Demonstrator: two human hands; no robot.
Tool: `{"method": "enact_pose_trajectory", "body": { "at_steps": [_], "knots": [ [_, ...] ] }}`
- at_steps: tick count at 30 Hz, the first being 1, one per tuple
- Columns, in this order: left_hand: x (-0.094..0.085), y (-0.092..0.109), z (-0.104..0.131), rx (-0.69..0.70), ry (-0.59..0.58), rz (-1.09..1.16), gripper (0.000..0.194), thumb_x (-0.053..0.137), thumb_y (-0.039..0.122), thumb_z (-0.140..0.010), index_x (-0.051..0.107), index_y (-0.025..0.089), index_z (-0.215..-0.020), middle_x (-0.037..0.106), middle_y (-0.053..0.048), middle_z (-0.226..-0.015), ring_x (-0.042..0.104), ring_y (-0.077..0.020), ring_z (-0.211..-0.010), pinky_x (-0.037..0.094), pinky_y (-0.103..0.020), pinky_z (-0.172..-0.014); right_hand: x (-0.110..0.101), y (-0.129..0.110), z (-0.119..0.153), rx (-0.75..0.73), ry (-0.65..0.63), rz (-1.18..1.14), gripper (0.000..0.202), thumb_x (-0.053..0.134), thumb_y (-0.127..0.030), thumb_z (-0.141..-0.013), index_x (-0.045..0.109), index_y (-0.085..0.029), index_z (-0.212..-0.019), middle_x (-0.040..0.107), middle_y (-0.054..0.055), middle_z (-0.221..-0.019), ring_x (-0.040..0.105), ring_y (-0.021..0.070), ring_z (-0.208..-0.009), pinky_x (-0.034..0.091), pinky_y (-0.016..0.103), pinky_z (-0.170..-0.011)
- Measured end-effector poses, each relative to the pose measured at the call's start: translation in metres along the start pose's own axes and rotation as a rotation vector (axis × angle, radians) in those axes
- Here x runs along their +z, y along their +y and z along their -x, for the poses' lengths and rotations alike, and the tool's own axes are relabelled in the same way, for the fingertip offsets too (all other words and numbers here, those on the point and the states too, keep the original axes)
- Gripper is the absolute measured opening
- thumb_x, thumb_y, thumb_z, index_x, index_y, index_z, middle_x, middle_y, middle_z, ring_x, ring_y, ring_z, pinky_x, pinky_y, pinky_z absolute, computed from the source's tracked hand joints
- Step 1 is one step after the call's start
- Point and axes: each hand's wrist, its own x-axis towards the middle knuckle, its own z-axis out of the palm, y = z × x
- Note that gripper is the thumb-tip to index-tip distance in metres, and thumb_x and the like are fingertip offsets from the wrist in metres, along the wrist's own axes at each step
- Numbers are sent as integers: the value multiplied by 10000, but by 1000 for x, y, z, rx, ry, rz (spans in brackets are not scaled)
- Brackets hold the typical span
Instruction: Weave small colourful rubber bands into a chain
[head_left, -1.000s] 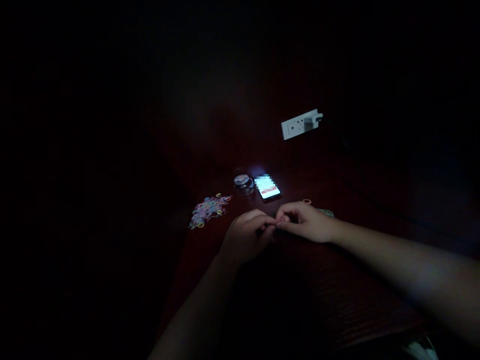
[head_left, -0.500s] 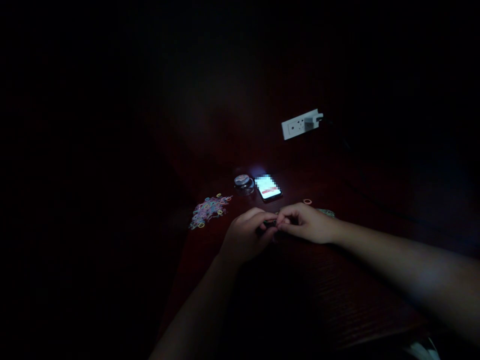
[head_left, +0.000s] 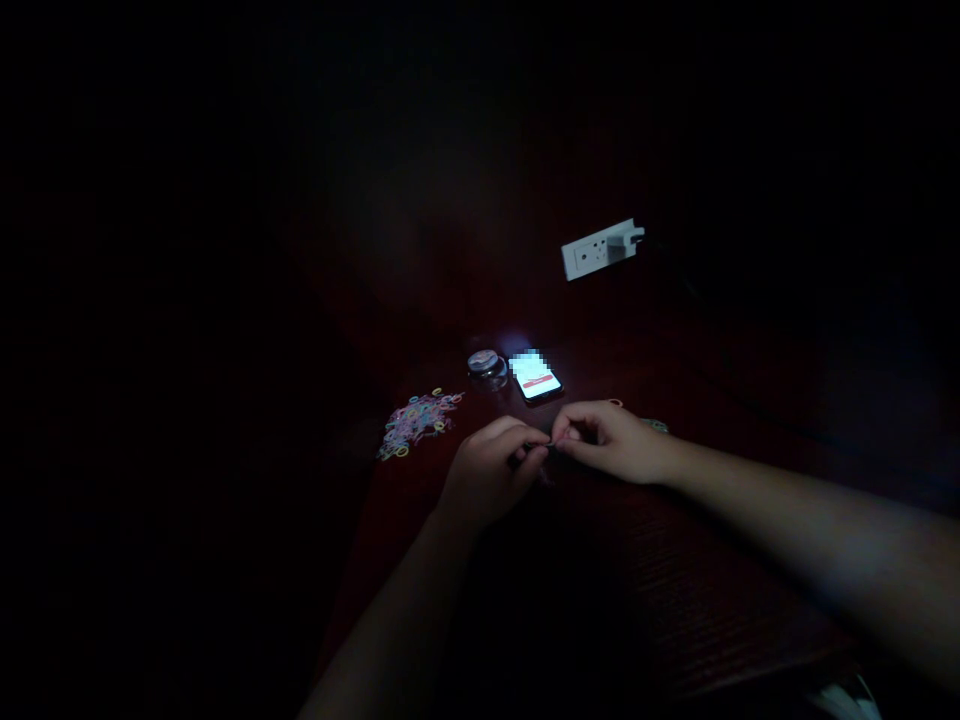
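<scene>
Your left hand (head_left: 491, 465) and right hand (head_left: 619, 445) pinch a small thing (head_left: 550, 445), too dim to name, with many bands (head_left: 416, 422) loose near the bench's (head_left: 401, 505) left edge.

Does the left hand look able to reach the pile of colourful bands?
Probably yes: the pile of colourful bands lies near the left hand with nothing visible between, though its fingers seemingly pinch a small thing.

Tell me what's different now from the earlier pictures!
The right hand moved a tiny bit forward, hiding more of the orange ring. Both hands pinch something small, too dark to name; I can't see anything newly grabbed or dropped. The left hand, phone, jar and colourful pile stayed about the same.
</scene>
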Motion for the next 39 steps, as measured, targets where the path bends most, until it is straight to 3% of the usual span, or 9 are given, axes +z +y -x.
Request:
{"method": "enact_pose_trajectory", "body": {
  "at_steps": [19,39],
  "knots": [
    [-1,1,-1,-56,-5,-29,109,563,214,-875,666,190,-899,600,-12,-778,538,-116,-684,410,-248,-617,0,-1,-1,26,37,-50,165,568,-313,-857,590,-154,-817,511,-22,-644,452,99,-571,363,225,-521],
    [2,-1,0,-120,16,-14,58,596,200,-834,643,196,-867,616,-12,-801,545,-113,-667,444,-244,-609,0,2,-1,17,39,-64,164,586,-314,-843,591,-156,-797,506,-25,-629,442,95,-565,360,225,-514]
  ]
}}
